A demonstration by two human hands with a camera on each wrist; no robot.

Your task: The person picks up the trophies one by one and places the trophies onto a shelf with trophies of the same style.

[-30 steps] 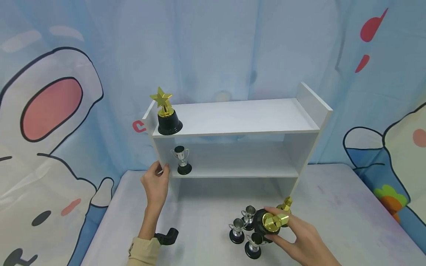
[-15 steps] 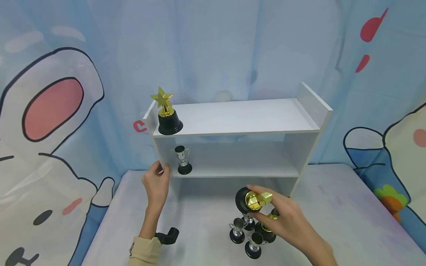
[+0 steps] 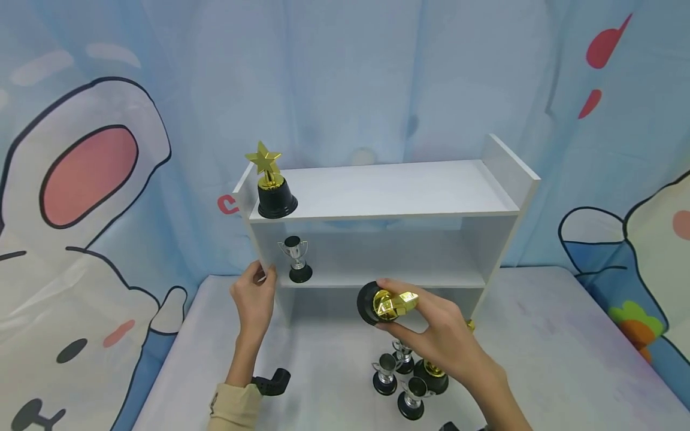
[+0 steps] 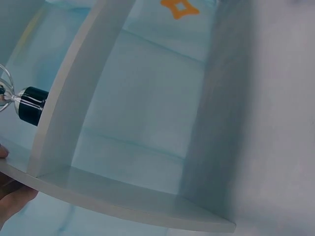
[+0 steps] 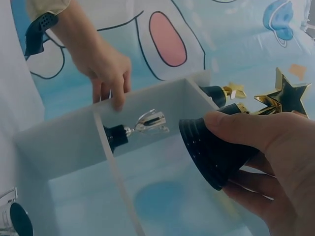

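Observation:
My right hand grips a gold star trophy by its round black base, held tilted in front of the white shelf. The right wrist view shows thumb and fingers around that base, star end pointing away to the right. With thumb and fingers my left hand pinches the shelf's left side panel near the middle board. A silver cup trophy stands at the left of the middle board. Above it, another gold star trophy stands on the top board's left end.
On the table before the shelf stand several more trophies: silver cups and a black-based gold one, partly under my right forearm. A patterned blue curtain hangs behind the shelf.
My right hand has lifted the star trophy from above the group of trophies and carried it left and up toward the shelf. The left hand has stayed on the side panel.

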